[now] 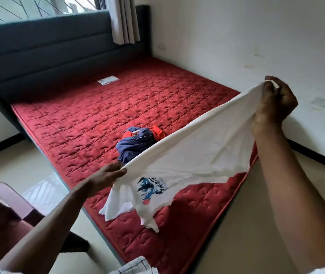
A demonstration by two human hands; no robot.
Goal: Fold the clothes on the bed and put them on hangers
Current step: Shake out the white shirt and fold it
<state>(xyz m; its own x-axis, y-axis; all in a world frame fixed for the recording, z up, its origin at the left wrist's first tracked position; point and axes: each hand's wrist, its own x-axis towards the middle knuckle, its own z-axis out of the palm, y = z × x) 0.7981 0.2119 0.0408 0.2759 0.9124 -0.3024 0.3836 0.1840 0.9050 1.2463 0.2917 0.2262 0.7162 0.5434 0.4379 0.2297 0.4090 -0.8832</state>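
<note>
A red quilted mattress [74, 107] lies bare on the bed, running back to a dark grey padded headboard [39, 56]. Near its middle sits a crumpled navy blue garment [132, 147], touching a bunched red-orange garment [157, 132] just behind it, and a small flat white slip [107, 80] lies close to the headboard. The lowest tips of a white printed T-shirt [187, 155] seem to rest on the mattress near its front edge.

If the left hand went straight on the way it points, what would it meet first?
Past the white T-shirt it grips, the left hand would likely reach the navy-and-red clothes bundle on the mattress; depth is unclear.
</note>
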